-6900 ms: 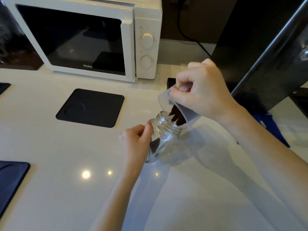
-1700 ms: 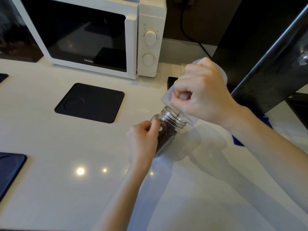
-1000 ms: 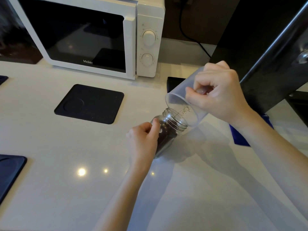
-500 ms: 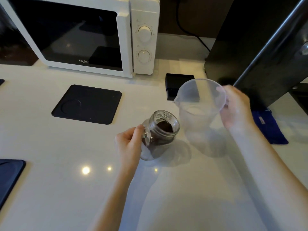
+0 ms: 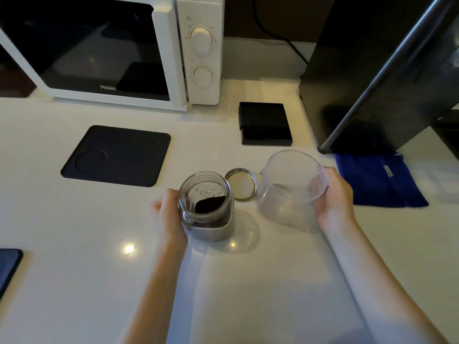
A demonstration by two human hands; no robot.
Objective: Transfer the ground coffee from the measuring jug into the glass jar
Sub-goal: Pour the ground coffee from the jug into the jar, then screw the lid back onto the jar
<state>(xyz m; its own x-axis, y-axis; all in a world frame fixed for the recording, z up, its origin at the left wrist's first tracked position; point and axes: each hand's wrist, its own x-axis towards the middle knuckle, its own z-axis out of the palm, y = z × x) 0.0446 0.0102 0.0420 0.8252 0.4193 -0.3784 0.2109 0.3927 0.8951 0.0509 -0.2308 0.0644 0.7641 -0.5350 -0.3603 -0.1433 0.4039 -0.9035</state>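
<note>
The glass jar (image 5: 207, 207) stands upright on the white counter, mouth open, with dark ground coffee (image 5: 211, 203) inside. My left hand (image 5: 170, 214) grips its left side. To the right, the clear plastic measuring jug (image 5: 290, 187) sits upright on the counter with its spout pointing left, and no coffee shows inside it. My right hand (image 5: 334, 201) holds the jug's right side. The jar's metal lid (image 5: 241, 184) lies upside down between jar and jug.
A white microwave (image 5: 124, 50) stands at the back left. A black square mat (image 5: 116, 155) lies left of the jar, a small black scale (image 5: 264, 124) behind the jug, a blue cloth (image 5: 380, 180) at the right under a dark appliance (image 5: 387, 70).
The jug has gone from tipped over the jar's mouth to upright on the counter to the right. The jar has been set level. The lid is now in sight.
</note>
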